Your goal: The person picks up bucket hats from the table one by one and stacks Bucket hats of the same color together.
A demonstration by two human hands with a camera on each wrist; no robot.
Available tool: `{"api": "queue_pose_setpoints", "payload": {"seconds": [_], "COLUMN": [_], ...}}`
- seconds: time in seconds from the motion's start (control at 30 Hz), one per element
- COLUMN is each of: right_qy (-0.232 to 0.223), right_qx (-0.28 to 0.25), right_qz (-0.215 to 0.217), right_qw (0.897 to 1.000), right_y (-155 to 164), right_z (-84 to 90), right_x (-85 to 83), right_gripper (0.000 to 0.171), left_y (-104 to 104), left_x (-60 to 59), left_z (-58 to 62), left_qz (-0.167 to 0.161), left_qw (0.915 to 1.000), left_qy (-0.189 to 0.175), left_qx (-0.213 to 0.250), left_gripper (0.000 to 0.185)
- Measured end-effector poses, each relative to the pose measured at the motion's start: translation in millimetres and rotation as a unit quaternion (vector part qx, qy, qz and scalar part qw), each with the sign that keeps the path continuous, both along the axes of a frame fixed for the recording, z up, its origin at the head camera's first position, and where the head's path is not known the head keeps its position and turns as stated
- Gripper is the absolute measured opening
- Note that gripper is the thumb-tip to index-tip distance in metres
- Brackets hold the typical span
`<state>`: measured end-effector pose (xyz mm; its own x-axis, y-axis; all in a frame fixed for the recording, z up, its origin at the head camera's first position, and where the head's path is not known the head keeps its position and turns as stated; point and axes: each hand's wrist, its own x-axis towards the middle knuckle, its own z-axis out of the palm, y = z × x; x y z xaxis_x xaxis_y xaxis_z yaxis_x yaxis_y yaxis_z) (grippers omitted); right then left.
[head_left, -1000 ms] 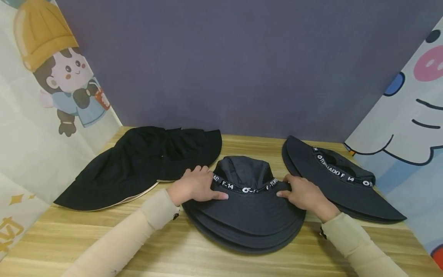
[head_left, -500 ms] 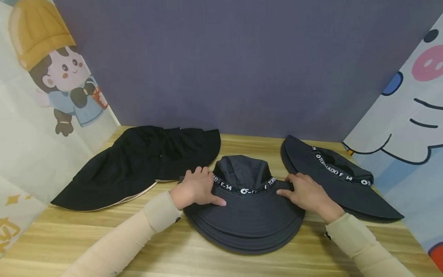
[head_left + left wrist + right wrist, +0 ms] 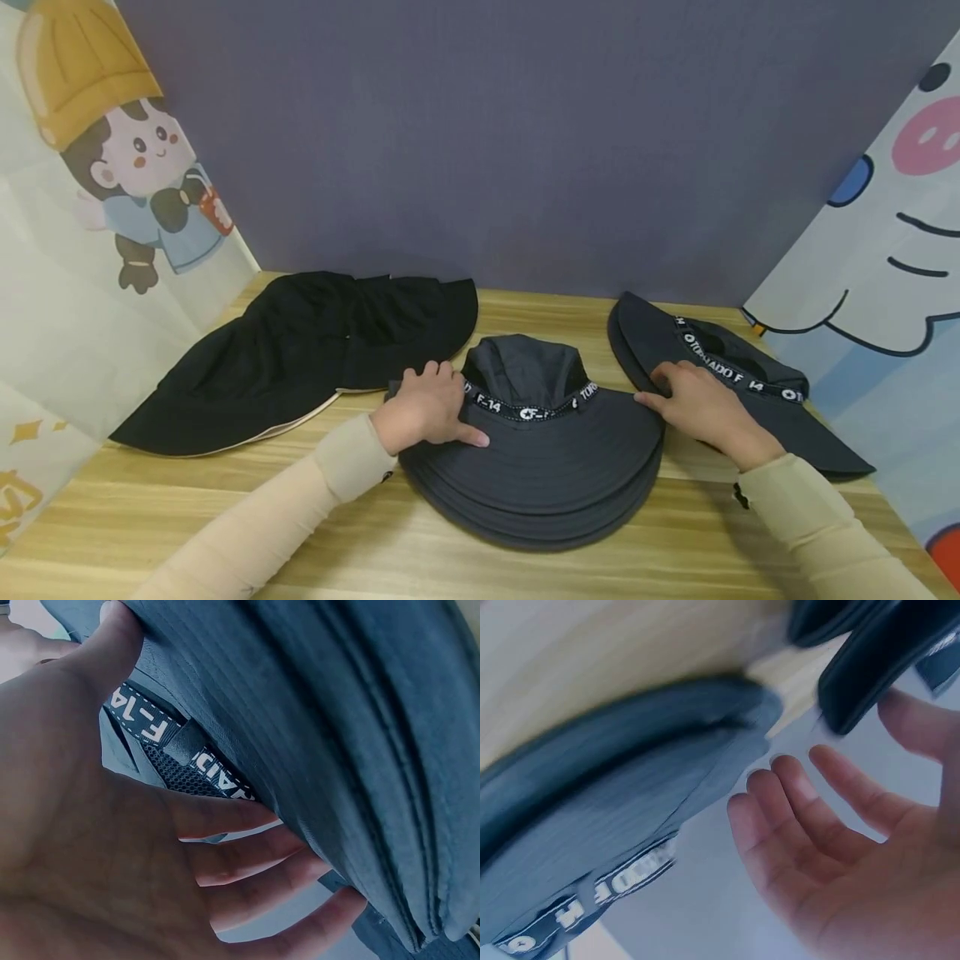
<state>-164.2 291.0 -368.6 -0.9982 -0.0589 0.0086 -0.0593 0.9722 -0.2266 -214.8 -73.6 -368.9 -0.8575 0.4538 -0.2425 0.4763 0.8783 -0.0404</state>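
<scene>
A stack of dark grey bucket hats [image 3: 525, 467], brims layered, lies at the table's middle; lettered tape rings the top crown. My left hand [image 3: 427, 408] rests on the stack's left side, thumb on the top brim. Its fingers look fairly straight against the brim in the left wrist view. At the right brim edge is my right hand [image 3: 701, 408], with its thumb [image 3: 911, 724] at the edge of the stack's brim in the right wrist view. Its loosely bent fingers are apart from that brim and hold nothing.
Black bucket hats [image 3: 300, 358] with a pale lining edge lie at the back left. More dark grey hats [image 3: 720, 383] with lettered tape lie at the right, partly behind my right hand. A purple-grey panel [image 3: 480, 150] stands behind the wooden table [image 3: 360, 533].
My right hand has moved right, from on top of the brim to its right edge, and its fingers have come off. The left hand stays nearly in place on the stack.
</scene>
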Motion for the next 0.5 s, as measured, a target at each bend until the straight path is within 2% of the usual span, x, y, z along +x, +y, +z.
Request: {"api": "queue_pose_setpoints", "payload": {"seconds": [0.13, 0.33, 0.5], "right_qy": [0.000, -0.027, -0.064], "right_qx": [0.020, 0.037, 0.048], "right_qz": [-0.021, -0.061, -0.083], "right_qw": [1.000, 0.997, 0.993], "right_y": [21, 55, 84], "right_z": [1.3, 4.4, 11.8], "right_x": [-0.9, 4.3, 4.1], "right_gripper": [0.057, 0.066, 0.058], "left_y": [0, 1, 2], "left_x": [-0.1, 0.1, 0.0], "left_z": [-0.4, -0.7, -0.9], "left_qz": [0.002, 0.000, -0.001], "left_qw": [1.0000, 1.0000, 0.9999], "left_qy": [0.001, 0.006, 0.011], "left_qx": [-0.002, -0.005, -0.011], "left_gripper": [0.108, 0.108, 0.107]}}
